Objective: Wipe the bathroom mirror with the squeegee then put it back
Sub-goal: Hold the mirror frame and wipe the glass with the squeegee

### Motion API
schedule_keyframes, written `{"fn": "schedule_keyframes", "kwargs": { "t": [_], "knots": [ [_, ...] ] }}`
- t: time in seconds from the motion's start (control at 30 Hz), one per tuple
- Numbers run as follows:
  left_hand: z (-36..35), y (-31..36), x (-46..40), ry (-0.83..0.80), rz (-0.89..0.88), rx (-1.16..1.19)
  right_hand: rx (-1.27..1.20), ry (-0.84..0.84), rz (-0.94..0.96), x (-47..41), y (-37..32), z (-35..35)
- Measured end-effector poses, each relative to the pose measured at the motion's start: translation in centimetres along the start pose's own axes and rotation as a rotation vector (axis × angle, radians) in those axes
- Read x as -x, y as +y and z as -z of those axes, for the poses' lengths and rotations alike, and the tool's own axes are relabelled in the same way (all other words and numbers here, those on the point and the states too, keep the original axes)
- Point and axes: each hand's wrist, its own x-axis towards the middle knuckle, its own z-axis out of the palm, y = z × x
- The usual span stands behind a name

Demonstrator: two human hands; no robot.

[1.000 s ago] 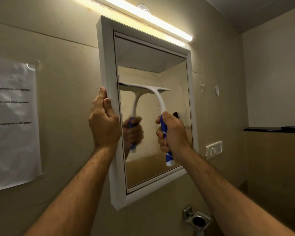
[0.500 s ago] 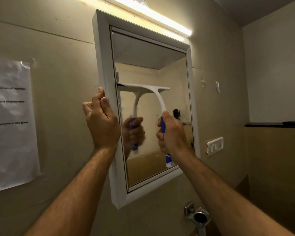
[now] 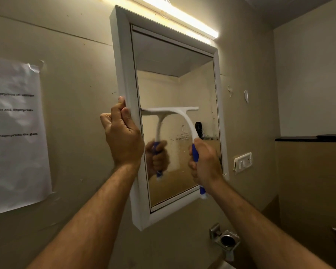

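A white-framed bathroom mirror [image 3: 124, 78] hangs on the beige wall. My left hand [image 3: 122, 136] grips its left frame edge. My right hand [image 3: 206, 164] is closed around the blue handle of a white squeegee [image 3: 182, 111]. The squeegee's blade lies flat across the glass at mid height, spanning most of the mirror's width. Smears and droplets show on the glass below and right of the blade. The reflection shows the hand and handle again.
A lit tube light [image 3: 182, 16] runs above the mirror. A printed paper sheet [image 3: 16, 133] is taped to the wall at left. A switch plate [image 3: 242, 162] sits right of the mirror, a metal fitting [image 3: 225, 239] below it, and a dark ledge [image 3: 310, 138] at right.
The squeegee blade and my right hand have slid a little lower down the glass. My left hand stays on the frame edge. The camera has shifted slightly.
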Motion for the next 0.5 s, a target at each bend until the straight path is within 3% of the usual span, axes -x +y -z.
{"fn": "schedule_keyframes", "kwargs": {
  "t": [0.27,0.37,0.5],
  "knots": [
    [0.2,0.1,0.0,0.003,-0.001,-0.008,-0.049,0.064,-0.123,-0.1,3.0,0.6],
    [0.1,0.1,0.1,0.003,-0.007,-0.009,-0.012,0.086,-0.081,0.3,5.9,1.8],
    [0.1,0.0,0.1,0.0,-0.009,-0.015,-0.037,0.061,-0.031,0.0,4.6,1.9]
  ]
}}
